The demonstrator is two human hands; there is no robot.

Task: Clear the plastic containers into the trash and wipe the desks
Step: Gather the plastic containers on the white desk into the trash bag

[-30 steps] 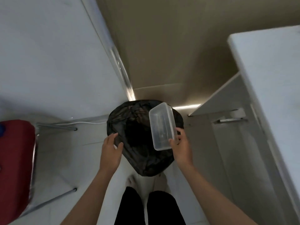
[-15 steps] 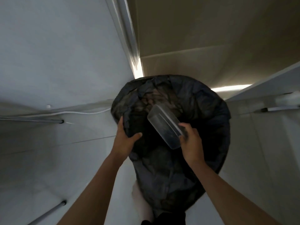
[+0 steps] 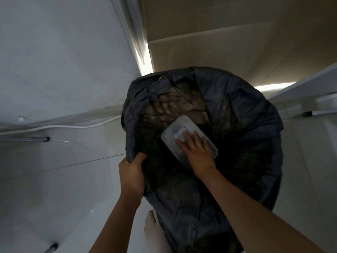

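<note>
Trash bin lined with a black plastic bag: rim gripped by left hand | clear rectangular plastic container: inside bag mouth under right hand, whose flat, straight fingers press it down; long axis slants from near the right wrist up-left | progress: container nearly binned, release pending; desk wiping judged still ahead

Dim, bright floor-level glare, soft blur, wide-angle edge distortion
</note>
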